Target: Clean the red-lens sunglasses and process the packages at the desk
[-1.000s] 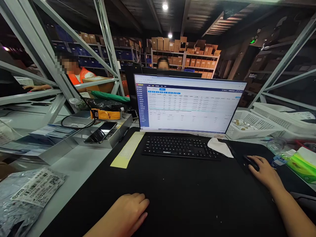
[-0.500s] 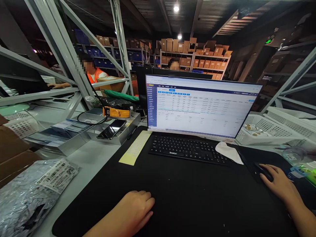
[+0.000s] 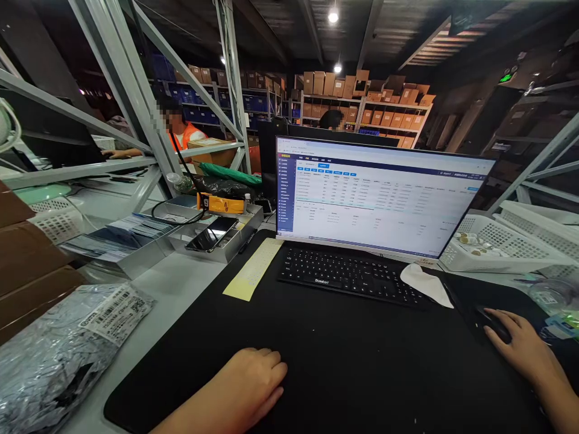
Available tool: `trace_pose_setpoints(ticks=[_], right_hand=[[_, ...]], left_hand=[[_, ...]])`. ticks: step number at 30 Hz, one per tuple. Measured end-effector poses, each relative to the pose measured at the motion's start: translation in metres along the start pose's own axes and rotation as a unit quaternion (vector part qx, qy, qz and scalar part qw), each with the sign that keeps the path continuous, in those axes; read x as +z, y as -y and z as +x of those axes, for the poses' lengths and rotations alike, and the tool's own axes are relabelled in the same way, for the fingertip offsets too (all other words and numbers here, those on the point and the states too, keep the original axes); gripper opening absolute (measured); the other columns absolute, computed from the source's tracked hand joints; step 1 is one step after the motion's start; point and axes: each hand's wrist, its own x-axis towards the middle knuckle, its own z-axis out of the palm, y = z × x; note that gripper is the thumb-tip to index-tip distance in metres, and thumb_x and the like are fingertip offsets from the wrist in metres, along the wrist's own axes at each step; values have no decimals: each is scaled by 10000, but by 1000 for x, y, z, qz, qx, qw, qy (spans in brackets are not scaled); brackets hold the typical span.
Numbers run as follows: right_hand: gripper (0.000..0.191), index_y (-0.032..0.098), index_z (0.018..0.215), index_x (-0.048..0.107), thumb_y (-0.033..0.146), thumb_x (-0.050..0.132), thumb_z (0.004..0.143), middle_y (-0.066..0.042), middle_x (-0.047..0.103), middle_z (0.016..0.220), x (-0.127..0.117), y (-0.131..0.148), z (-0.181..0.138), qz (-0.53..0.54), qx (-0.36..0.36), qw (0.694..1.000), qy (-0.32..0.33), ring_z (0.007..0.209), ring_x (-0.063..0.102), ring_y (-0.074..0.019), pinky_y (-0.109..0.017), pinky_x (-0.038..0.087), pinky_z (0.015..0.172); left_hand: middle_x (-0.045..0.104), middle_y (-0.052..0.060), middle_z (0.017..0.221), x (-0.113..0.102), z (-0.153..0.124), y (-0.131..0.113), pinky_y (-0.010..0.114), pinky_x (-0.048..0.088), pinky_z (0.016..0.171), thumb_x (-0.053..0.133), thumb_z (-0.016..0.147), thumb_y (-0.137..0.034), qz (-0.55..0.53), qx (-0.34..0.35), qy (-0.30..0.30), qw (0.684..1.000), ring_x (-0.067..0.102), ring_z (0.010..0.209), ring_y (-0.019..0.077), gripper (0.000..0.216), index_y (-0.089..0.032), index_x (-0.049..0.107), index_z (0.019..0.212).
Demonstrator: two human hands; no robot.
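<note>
Black matting (image 3: 353, 374) spreads over the desk (image 3: 167, 274): the left hand (image 3: 257, 377) lies palm down, fingers together, tips hidden; right of the keyboard (image 3: 346, 274), a smooth dark mouse (image 3: 498, 327) sits beneath the right hand (image 3: 525, 348), held between thumb and draped fingers.

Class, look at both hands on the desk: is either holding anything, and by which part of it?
The right hand holds the mouse around its sides. The left hand rests on the black mat, nothing visible in it.
</note>
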Motion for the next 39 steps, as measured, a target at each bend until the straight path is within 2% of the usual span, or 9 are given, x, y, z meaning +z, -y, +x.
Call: trace_pose_setpoints(ticks=[8, 14, 19, 26, 34, 39], right_hand=[[553, 292, 1243, 582, 601, 460, 800, -123, 578, 1231, 2, -1, 2, -8, -11, 1000, 2, 1281, 553, -391, -531, 457, 1092], [586, 282, 1282, 568, 619, 436, 821, -132, 558, 1267, 2, -1, 0, -27, 1, 1000, 9, 1269, 561, -392, -531, 487, 1045], [595, 258, 1286, 575, 606, 434, 824, -137, 571, 1235, 4, -4, 1, -25, -10, 1000, -2, 1260, 562, -388, -522, 462, 1072], [622, 208, 1333, 560, 577, 419, 853, -132, 563, 1288, 7, -8, 1, -45, -5, 999, 11, 1243, 565, -333, -472, 447, 1081], [581, 173, 1289, 601, 507, 462, 835, -152, 606, 1247, -3, 11, 2, -50, -6, 999, -5, 1176, 603, -328, -460, 489, 1029], [568, 173, 1285, 611, 484, 452, 838, -151, 600, 1261, -11, 25, 0, -63, 2, 998, -8, 1117, 638, -311, -462, 534, 978]], left_hand=[[703, 24, 949, -3, 1, -1, 376, 528, 737, 536, 948, -210, 0, 1, -4, 1000, 681, 832, 238, 122, -228, 656, 956], [703, 24, 948, -1, 1, -1, 381, 542, 745, 535, 949, -215, 3, 3, 0, 1000, 685, 842, 241, 119, -232, 652, 959], [702, 27, 948, 4, 2, 1, 392, 545, 746, 527, 955, -223, 7, 2, -4, 1000, 680, 835, 247, 118, -232, 645, 960], [705, 21, 951, 9, 1, 4, 380, 546, 754, 528, 954, -227, -2, 0, -3, 1000, 680, 836, 240, 120, -242, 647, 954], [719, 49, 1001, 18, 6, 8, 375, 564, 784, 562, 920, -200, 22, 5, 5, 1000, 699, 889, 258, 160, -234, 673, 1030], [714, 45, 996, 30, 4, 18, 274, 548, 806, 571, 913, -174, 20, 34, -68, 997, 698, 896, 201, 156, -232, 663, 1025]])
